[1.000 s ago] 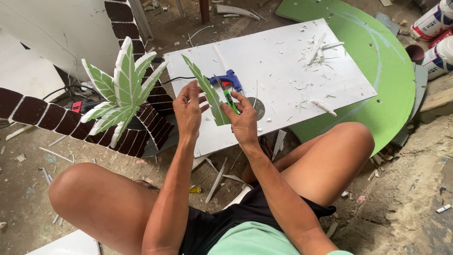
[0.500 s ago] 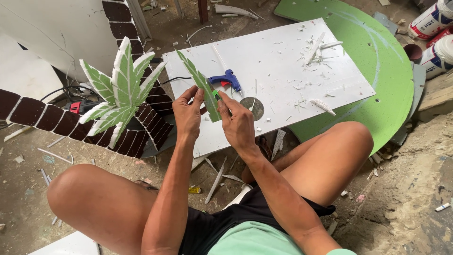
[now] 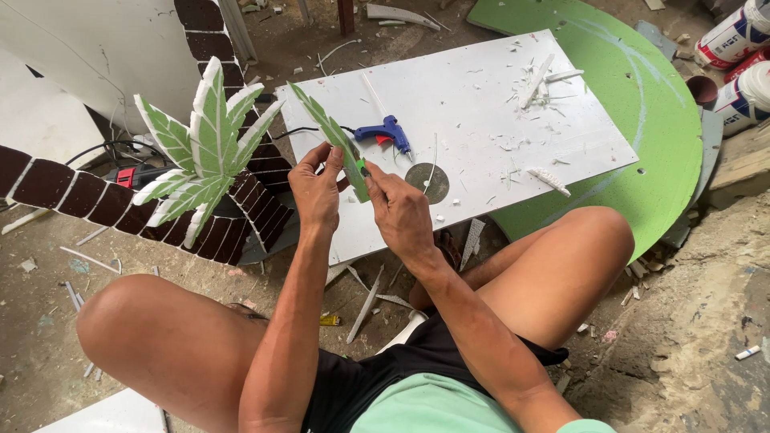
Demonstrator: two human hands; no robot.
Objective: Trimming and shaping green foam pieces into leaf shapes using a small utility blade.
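I hold a long green foam leaf strip (image 3: 325, 124) with both hands above the near edge of a white board (image 3: 481, 96). My left hand (image 3: 314, 188) pinches its lower part from the left. My right hand (image 3: 399, 210) grips the bottom end from the right. The strip points up and to the left. A blue glue gun (image 3: 387, 131) lies on the board just beyond my hands, its black cord trailing left. A palm-tree model with green and white leaves (image 3: 200, 152) and a brown tiled trunk (image 3: 56, 188) stands to the left.
A round green disc (image 3: 642, 120) lies under the board at the right. Foam scraps (image 3: 545, 76) litter the board and floor. Paint cans (image 3: 742, 56) stand at the top right. A dark round disc (image 3: 425, 181) sits on the board near my right hand. My bent knees flank the work.
My hands and the leaf strip have shifted slightly left and nearer to me, uncovering the blue glue gun lying on the board.
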